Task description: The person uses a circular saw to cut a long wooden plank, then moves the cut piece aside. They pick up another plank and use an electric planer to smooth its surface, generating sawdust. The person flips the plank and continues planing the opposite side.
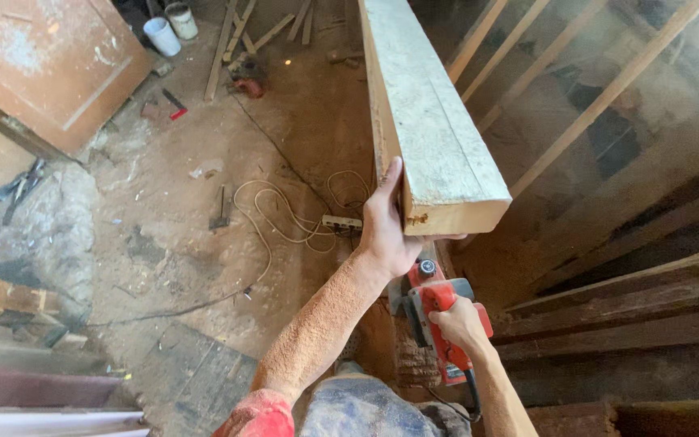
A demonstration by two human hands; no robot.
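Observation:
A thick pale wooden beam [426, 113] runs from the top of the view down to the middle, its sawn end facing me. My left hand [386, 231], forearm coated in sawdust, grips the beam's near end from below and the left side. Lower down, my right hand [459, 324] is closed around the handle of a red electric planer [434, 303], held beneath the beam's end. The planer's black cord hangs from its rear.
A dirt floor with a coiled pale cable [273, 214] and power strip [341, 221] lies left. A reddish door panel [50, 65] leans top left, white buckets [162, 36] beyond. Wooden joists [608, 89] and dark planks [633, 299] fill the right. Loose boards lie bottom left.

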